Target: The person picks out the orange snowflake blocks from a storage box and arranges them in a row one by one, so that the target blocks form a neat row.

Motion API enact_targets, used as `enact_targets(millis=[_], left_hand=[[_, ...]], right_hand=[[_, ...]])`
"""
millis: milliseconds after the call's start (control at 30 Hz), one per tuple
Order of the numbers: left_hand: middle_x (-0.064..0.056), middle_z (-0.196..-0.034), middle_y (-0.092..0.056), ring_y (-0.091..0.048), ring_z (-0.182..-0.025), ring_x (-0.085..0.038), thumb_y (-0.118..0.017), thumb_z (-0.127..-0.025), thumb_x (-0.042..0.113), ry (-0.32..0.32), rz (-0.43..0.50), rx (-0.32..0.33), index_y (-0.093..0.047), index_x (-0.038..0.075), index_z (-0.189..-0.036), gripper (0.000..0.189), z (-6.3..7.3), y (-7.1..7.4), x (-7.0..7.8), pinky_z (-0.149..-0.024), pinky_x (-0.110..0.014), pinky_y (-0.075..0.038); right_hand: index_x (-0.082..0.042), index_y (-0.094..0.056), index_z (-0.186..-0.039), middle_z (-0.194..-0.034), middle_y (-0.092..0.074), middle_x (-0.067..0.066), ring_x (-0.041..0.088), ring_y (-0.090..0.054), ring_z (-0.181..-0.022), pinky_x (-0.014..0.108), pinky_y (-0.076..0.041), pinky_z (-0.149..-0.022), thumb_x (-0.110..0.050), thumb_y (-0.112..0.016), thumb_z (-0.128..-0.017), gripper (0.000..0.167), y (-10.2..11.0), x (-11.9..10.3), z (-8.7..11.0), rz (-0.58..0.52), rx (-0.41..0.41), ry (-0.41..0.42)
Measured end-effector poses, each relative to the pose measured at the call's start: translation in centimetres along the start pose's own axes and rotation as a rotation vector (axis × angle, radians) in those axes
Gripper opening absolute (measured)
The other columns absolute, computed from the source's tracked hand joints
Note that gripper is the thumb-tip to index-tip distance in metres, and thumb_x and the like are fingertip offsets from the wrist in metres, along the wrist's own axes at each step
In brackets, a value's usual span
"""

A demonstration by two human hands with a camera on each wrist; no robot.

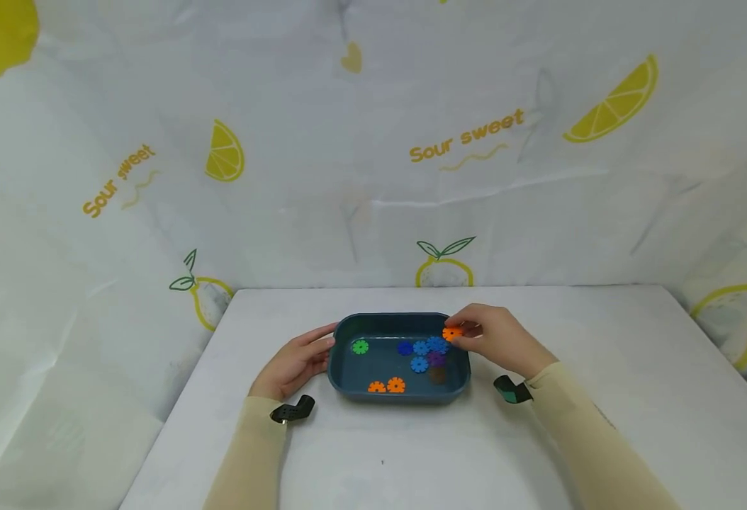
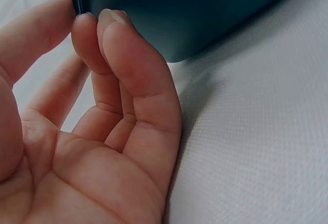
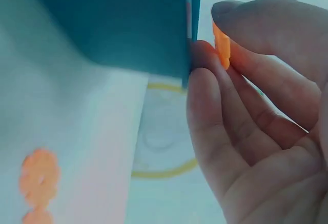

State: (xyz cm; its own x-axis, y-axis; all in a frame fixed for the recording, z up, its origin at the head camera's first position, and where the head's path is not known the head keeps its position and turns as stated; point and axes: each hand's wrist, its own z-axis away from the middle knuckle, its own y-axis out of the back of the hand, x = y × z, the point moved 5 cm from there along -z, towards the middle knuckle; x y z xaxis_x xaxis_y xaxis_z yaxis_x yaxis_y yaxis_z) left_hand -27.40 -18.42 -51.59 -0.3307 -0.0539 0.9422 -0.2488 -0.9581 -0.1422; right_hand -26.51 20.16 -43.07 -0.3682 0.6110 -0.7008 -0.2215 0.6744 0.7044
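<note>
A dark blue-green plastic tray [image 1: 373, 398] sits on the white table. Inside are several snowflake building discs: a green disc [image 1: 360, 347] on the left, light blue discs [image 1: 419, 365] and a purple disc [image 1: 435, 359] on the right, and an orange disc [image 1: 395, 384] by the near wall. At the tray's right rim, my right hand [image 1: 500, 340] pinches another orange disc [image 3: 221, 47] between thumb and fingers, with other fingertips right at the tray's outer wall. My left hand [image 1: 293, 365] rests against the left wall, its bent fingertips [image 2: 115, 24] touching the outside.
White table surface [image 1: 380, 460] extends around the tray. Behind it hangs a white cloth [image 1: 373, 212] printed with lemons. Blurred orange scalloped shapes [image 3: 40, 178] show at lower left in the right wrist view. Each wrist wears a dark strap piece [image 1: 293, 409].
</note>
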Motion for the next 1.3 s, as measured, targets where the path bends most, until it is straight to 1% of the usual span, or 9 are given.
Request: enact_targets(millis=[67,233,300,400,600,800,1000,1133,1300], left_hand=[[-0.002,-0.122,-0.076,-0.07,-0.095,-0.012,-0.069,-0.108,0.022,0.008,0.01,0.002,-0.056,0.018,-0.159,0.052,0.0,0.0,-0.1,-0.087,-0.027,-0.06],[-0.002,-0.126,-0.076,-0.07,-0.097,-0.013,-0.068,-0.108,0.023,0.005,0.002,-0.009,-0.053,0.017,-0.161,0.055,0.0,0.0,-0.1,-0.089,-0.029,-0.06],[-0.001,-0.127,-0.076,-0.07,-0.098,-0.014,-0.068,-0.109,0.024,0.006,-0.006,-0.013,-0.053,0.017,-0.161,0.056,0.0,0.0,-0.1,-0.09,-0.029,-0.06],[0.0,-0.123,-0.077,-0.07,-0.098,-0.014,-0.069,-0.108,0.025,0.011,-0.015,-0.014,-0.053,0.018,-0.162,0.056,0.0,0.0,0.0,-0.09,-0.029,-0.06],[0.001,-0.119,-0.076,-0.069,-0.096,-0.013,-0.069,-0.108,0.024,0.004,-0.022,0.002,-0.053,0.017,-0.161,0.056,0.0,0.3,0.4,-0.088,-0.028,-0.06],[0.0,-0.123,-0.076,-0.069,-0.101,-0.012,-0.069,-0.108,0.026,0.023,-0.019,-0.001,-0.052,0.018,-0.161,0.056,0.1,0.2,0.0,-0.09,-0.028,-0.06],[0.002,-0.12,-0.076,-0.07,-0.101,-0.011,-0.067,-0.109,0.025,0.008,-0.029,-0.007,-0.05,0.016,-0.163,0.056,0.3,0.3,0.0,-0.089,-0.027,-0.059],[0.003,-0.119,-0.076,-0.07,-0.101,-0.01,-0.067,-0.11,0.024,0.01,-0.024,-0.008,-0.05,0.015,-0.163,0.056,0.3,0.1,0.1,-0.089,-0.026,-0.059],[0.003,-0.124,-0.076,-0.071,-0.106,-0.01,-0.066,-0.11,0.025,0.008,-0.019,-0.027,-0.047,0.014,-0.165,0.059,0.2,-0.2,0.1,-0.092,-0.027,-0.06]], right_hand=[[-0.019,-0.079,-0.123,-0.119,-0.077,-0.003,0.014,-0.073,-0.104,0.031,-0.061,-0.093,-0.018,-0.081,-0.099,0.024,0.6,0.8,0.8,-0.009,0.035,-0.025],[-0.019,-0.079,-0.125,-0.124,-0.076,0.002,0.02,-0.074,-0.107,0.03,-0.062,-0.092,-0.019,-0.081,-0.099,0.026,2.4,2.5,2.4,0.006,0.102,-0.07],[-0.02,-0.078,-0.127,-0.125,-0.076,0.002,0.021,-0.074,-0.109,0.029,-0.062,-0.092,-0.021,-0.08,-0.099,0.028,3.0,3.3,3.1,0.009,0.109,-0.101],[-0.021,-0.077,-0.128,-0.125,-0.076,0.001,0.023,-0.074,-0.111,0.024,-0.059,-0.09,-0.023,-0.08,-0.099,0.029,3.7,4.5,4.1,0.014,0.113,-0.15],[-0.017,-0.077,-0.131,-0.128,-0.077,0.005,0.028,-0.075,-0.114,0.017,-0.057,-0.087,-0.021,-0.079,-0.1,0.031,4.9,6.5,5.7,0.033,0.135,-0.178],[-0.016,-0.077,-0.132,-0.128,-0.077,0.007,0.03,-0.074,-0.114,0.018,-0.055,-0.086,-0.02,-0.078,-0.1,0.033,5.8,8.5,7.7,0.087,0.142,-0.227],[-0.015,-0.077,-0.132,-0.131,-0.076,0.01,0.033,-0.073,-0.116,0.017,-0.054,-0.087,-0.024,-0.081,-0.099,0.035,5.9,10.3,9.1,0.104,0.134,-0.259],[-0.012,-0.077,-0.131,-0.13,-0.076,0.013,0.034,-0.073,-0.115,0.02,-0.055,-0.087,-0.022,-0.082,-0.097,0.035,6.1,11.0,9.6,0.122,0.134,-0.27],[-0.012,-0.079,-0.127,-0.125,-0.077,0.011,0.03,-0.074,-0.11,0.024,-0.056,-0.087,-0.024,-0.083,-0.095,0.034,6.4,11.7,9.8,0.142,0.139,-0.273]])
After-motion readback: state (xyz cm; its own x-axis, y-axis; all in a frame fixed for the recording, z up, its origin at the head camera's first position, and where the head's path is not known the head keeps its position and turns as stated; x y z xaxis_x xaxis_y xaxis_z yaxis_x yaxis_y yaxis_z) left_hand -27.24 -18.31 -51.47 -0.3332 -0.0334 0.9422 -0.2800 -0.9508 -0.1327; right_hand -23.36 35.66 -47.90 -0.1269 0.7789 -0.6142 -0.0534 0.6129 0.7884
